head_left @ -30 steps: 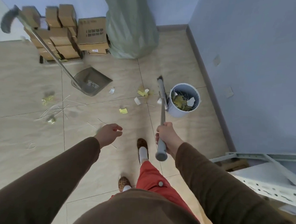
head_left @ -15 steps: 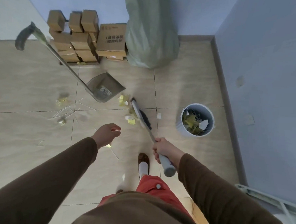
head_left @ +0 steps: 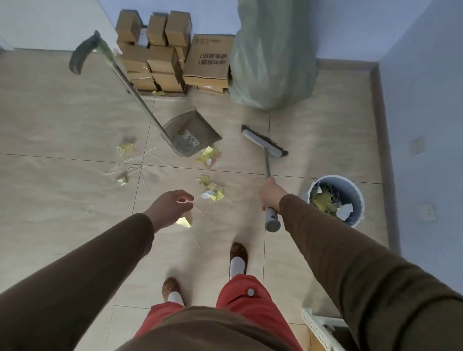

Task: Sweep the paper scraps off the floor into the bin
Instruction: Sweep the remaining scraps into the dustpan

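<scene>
Scraps point(head_left: 210, 191) are spread over the middle of the floor point(head_left: 49, 192): one yellow-and-white clump just ahead of the feet, another point(head_left: 208, 155) right at the lip of the dustpan point(head_left: 191, 135), plus a few bits and thin strips point(head_left: 125, 149) further left. Some paper already sits in the bin point(head_left: 336, 199), which stands on the right, close to the wall.

The right hand point(head_left: 271, 195) is wrapped tight round the broom point(head_left: 265, 145) handle, with the head out past the scraps on the far right. I'd guess that's so it can drag back toward the pan. The pan stands on its own, mouth facing the near clumps and its long handle leaning up to the far left. The left hand point(head_left: 171, 205) holds nothing, fingers loosely curled, hovering over the floor.

Plenty of bare tile for a stroke in the middle. It gets tighter at the far side, where boxes point(head_left: 161, 59) and a big sack point(head_left: 271, 51) line the wall, and the bin leaves little room on the right.
</scene>
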A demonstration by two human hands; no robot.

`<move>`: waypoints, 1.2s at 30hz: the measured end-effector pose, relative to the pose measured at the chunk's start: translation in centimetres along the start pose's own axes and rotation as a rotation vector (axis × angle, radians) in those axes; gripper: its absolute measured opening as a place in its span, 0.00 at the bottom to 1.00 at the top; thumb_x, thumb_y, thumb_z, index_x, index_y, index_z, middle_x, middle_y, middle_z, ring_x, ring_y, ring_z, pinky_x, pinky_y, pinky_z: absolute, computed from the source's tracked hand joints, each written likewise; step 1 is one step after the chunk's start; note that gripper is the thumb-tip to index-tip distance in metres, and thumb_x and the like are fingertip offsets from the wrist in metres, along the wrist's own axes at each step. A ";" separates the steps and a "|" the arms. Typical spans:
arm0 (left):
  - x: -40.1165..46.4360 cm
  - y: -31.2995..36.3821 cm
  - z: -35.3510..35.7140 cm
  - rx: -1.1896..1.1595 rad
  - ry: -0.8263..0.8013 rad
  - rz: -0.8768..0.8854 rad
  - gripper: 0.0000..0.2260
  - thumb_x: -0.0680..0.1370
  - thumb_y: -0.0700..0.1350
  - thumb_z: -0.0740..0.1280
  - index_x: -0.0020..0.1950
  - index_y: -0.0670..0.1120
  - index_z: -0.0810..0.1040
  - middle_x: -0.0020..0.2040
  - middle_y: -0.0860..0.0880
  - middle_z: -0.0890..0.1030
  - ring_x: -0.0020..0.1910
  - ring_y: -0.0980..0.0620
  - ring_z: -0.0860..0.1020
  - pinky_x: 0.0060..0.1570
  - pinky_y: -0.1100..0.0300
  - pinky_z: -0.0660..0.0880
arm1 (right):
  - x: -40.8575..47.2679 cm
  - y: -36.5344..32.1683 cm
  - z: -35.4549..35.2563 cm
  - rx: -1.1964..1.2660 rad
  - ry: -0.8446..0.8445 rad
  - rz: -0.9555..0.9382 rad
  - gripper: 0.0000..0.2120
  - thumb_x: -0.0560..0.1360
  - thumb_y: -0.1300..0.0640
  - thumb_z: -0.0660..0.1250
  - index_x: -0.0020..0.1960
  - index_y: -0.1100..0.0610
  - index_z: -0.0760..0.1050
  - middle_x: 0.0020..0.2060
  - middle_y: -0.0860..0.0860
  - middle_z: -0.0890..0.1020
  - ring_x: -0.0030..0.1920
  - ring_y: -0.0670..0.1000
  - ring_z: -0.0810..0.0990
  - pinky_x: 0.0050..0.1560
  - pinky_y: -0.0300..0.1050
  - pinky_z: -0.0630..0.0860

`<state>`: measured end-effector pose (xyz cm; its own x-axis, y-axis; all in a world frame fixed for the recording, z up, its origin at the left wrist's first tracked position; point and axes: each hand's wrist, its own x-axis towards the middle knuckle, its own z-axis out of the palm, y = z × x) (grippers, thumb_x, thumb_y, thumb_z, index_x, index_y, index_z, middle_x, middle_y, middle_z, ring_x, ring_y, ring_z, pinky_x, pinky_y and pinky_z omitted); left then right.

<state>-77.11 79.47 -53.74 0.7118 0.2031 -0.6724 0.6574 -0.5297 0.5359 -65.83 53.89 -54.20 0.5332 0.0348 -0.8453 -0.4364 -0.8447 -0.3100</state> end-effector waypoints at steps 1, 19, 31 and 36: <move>-0.2 -0.9 -0.4 0.007 0.004 0.002 0.11 0.78 0.44 0.69 0.60 0.48 0.82 0.57 0.47 0.79 0.50 0.49 0.78 0.42 0.59 0.74 | -0.2 -1.2 1.0 -0.170 -0.013 -0.031 0.10 0.83 0.64 0.52 0.59 0.57 0.70 0.38 0.51 0.72 0.41 0.51 0.70 0.45 0.44 0.61; -5.0 -19.6 -9.6 0.085 -0.117 0.063 0.12 0.77 0.44 0.68 0.61 0.47 0.81 0.62 0.44 0.80 0.58 0.47 0.77 0.52 0.58 0.71 | -18.0 3.0 25.5 -0.026 -0.101 -0.063 0.23 0.76 0.64 0.58 0.68 0.49 0.65 0.38 0.51 0.75 0.31 0.49 0.74 0.30 0.41 0.71; -7.1 -24.2 -8.8 0.104 -0.127 0.047 0.10 0.78 0.44 0.69 0.59 0.48 0.82 0.55 0.47 0.79 0.43 0.51 0.74 0.46 0.58 0.69 | -9.3 5.4 19.8 0.304 0.197 0.152 0.17 0.79 0.66 0.55 0.66 0.57 0.61 0.44 0.57 0.73 0.33 0.52 0.72 0.30 0.45 0.72; -8.2 -26.5 -8.9 0.116 -0.091 -0.025 0.09 0.78 0.45 0.69 0.58 0.50 0.82 0.57 0.46 0.80 0.47 0.47 0.77 0.49 0.54 0.73 | -5.2 3.7 22.3 0.365 0.152 0.235 0.26 0.81 0.65 0.54 0.76 0.59 0.51 0.38 0.54 0.71 0.31 0.51 0.72 0.30 0.44 0.70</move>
<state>-98.17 99.18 -57.96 0.6671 0.1448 -0.7307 0.6378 -0.6179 0.4599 -86.43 62.48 -60.65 0.4777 -0.2374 -0.8459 -0.7706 -0.5756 -0.2737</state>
